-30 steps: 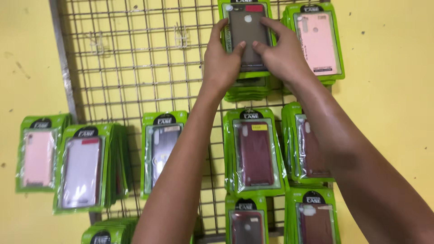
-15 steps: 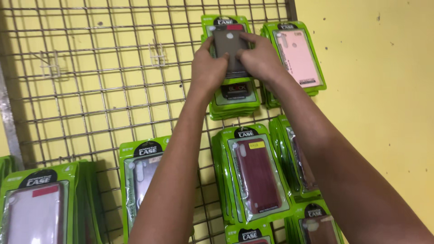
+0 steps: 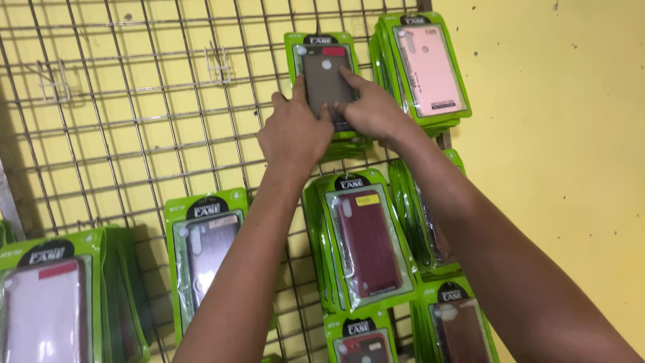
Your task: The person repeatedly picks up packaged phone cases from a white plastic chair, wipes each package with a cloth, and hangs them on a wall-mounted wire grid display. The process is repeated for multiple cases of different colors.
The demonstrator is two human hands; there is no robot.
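Observation:
A green packet with a dark grey phone case [image 3: 324,74] hangs near the top of a wire grid rack [image 3: 134,114] on a yellow wall. My left hand [image 3: 293,134] grips the packet's lower left side. My right hand [image 3: 369,111] holds its lower right side, fingers spread over the front. More green packets sit stacked behind it. A pink case packet [image 3: 428,67] hangs just to the right.
Below hang a maroon case packet [image 3: 366,242], a clear case packet [image 3: 208,252], a pale pink one [image 3: 47,309] at lower left, and brown ones [image 3: 463,329] at lower right. Bare white hooks [image 3: 218,64] stick out of the grid's upper left. Yellow wall [image 3: 557,168] lies right.
The view has shifted, so the rack now sits lower and more to the right in frame. Both hands stay on the grey case packet at the top of the grid.

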